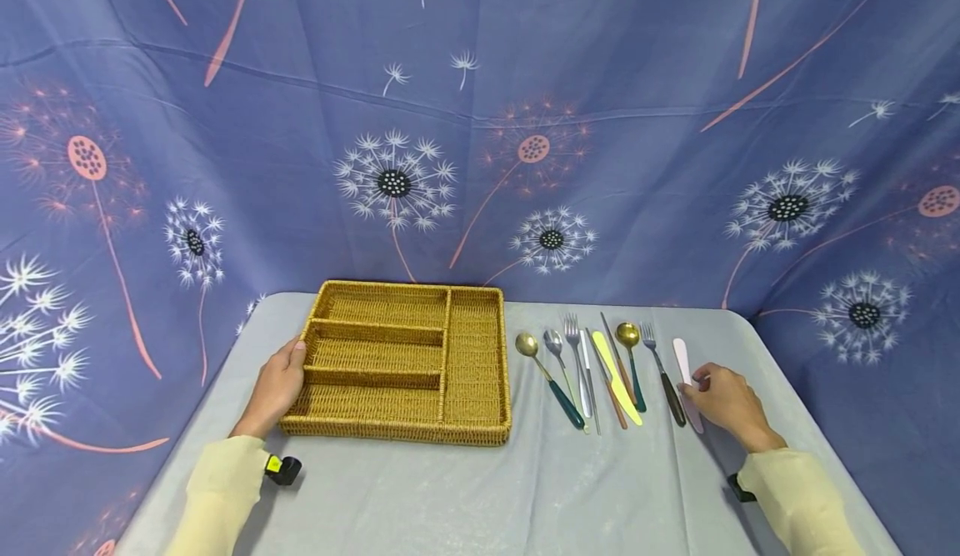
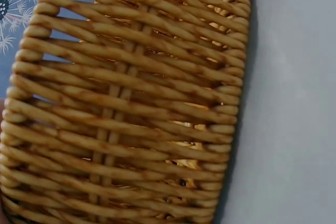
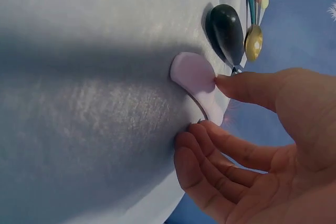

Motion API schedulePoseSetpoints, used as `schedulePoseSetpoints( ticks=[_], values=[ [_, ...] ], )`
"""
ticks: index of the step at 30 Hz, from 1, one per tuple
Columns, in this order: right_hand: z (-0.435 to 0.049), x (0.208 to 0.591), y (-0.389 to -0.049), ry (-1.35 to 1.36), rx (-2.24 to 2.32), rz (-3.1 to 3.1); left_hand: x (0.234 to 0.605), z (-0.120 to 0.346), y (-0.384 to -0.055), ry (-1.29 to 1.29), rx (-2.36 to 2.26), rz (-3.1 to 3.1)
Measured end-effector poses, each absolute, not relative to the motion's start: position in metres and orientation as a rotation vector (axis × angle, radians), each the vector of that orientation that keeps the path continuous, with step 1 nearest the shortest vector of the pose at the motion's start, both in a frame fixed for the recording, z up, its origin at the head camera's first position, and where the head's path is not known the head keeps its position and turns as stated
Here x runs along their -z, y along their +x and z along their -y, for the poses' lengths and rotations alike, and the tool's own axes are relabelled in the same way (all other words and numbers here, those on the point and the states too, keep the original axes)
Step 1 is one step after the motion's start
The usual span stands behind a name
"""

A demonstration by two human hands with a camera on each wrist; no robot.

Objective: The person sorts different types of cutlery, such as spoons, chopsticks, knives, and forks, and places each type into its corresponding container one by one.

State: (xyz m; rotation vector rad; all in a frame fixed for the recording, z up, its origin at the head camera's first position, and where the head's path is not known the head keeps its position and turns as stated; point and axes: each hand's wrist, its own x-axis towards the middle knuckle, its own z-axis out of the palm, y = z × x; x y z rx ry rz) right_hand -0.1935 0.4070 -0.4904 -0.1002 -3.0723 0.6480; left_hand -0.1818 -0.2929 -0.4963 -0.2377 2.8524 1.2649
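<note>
My left hand (image 1: 276, 385) holds the left side of a woven wicker cutlery tray (image 1: 444, 356), thumb at the rim. The tray's woven wall (image 2: 126, 98) fills most of the left wrist view, which barely shows that hand. At the right end of a row of cutlery lies a pale pink knife (image 1: 682, 364). My right hand (image 1: 726, 402) pinches it, the thumb on one edge and the index fingertip at the other. In the right wrist view the rounded end of the pink knife (image 3: 193, 72) lies against the cloth.
Left of the pink knife lie a dark-handled fork (image 1: 667, 385), a gold spoon (image 1: 628, 336), a yellow knife (image 1: 617, 381), a green-handled spoon (image 1: 566, 402) and several other pieces. A grey cloth (image 1: 420, 498) covers the table. Behind it hangs a blue dandelion-print curtain (image 1: 645, 164).
</note>
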Motion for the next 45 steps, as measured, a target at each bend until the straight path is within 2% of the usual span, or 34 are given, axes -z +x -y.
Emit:
schedulePoseSetpoints(
  ticks=[22, 45],
  values=[
    [-0.404, 0.484, -0.209, -0.199, -0.711, 3.169, 0.501, 0.293, -0.181, -0.245, -1.275, -2.852],
    [-0.405, 0.483, -0.204, -0.361, -0.792, 3.234, 0.500, 0.293, -0.183, -0.264, -1.280, -2.841]
  ],
)
